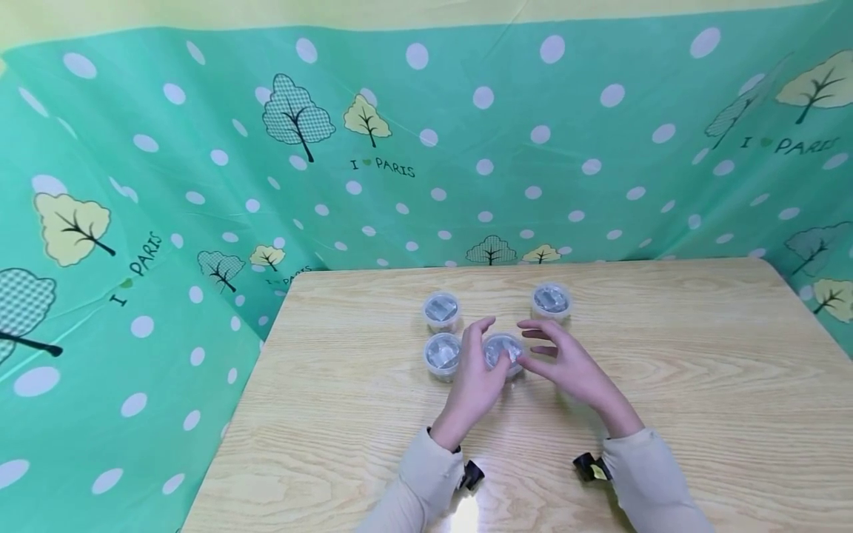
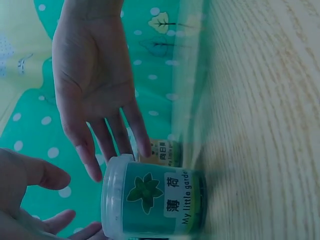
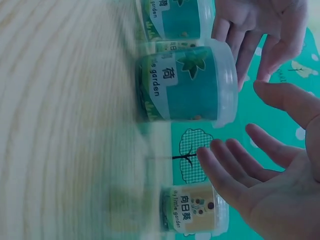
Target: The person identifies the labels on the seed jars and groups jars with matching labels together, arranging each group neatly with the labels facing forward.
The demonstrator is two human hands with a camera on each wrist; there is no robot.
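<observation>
A clear-lidded cup [image 1: 501,346] with a teal mint-leaf label stands upright on the table between my two hands. My left hand [image 1: 476,377] is at its left side, thumb in front and fingers extended, partly covering it in the head view. My right hand [image 1: 573,366] hovers at its right, fingers spread and loosely bent. In the right wrist view a gap shows between the right fingers and the mint cup [image 3: 182,87]. The left fingertips lie close to the lid of the cup [image 2: 155,197] in the left wrist view; contact is unclear.
Two more lidded cups, a nearer one [image 1: 443,355] and a farther one [image 1: 441,308], stand left of the hands. Behind my right hand is another cup [image 1: 551,300], orange-labelled in the right wrist view. A green dotted cloth [image 1: 453,178] hangs behind the wooden table [image 1: 320,414].
</observation>
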